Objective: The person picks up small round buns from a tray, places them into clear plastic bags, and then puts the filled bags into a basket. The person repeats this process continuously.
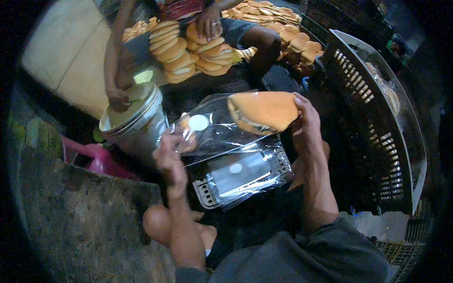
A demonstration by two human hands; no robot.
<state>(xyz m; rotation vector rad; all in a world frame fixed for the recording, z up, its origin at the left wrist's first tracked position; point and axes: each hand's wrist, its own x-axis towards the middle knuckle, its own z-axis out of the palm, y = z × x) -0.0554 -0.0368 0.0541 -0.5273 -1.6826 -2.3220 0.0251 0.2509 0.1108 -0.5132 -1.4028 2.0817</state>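
Note:
My left hand (171, 143) grips the left end of a clear plastic bag (216, 132) that bears a pale round mark. At the bag's right end my right hand (306, 113) holds a folded flat bread (267, 109) with a dark-speckled filling along its edge. The bread lies at least partly within the bag; how far in, I cannot tell. Below both hands, a stack of clear plastic bags (244, 173) with a white round mark rests on a plastic basket (205, 196) with a slotted rim.
Opposite, a person (208, 24) rests one hand on stacked round breads (212, 53), the other over a white bucket (131, 120). More breads (297, 42) lie behind. A dark slotted crate (375, 116) with bagged breads stands right; a pink plastic object (101, 159) lies left.

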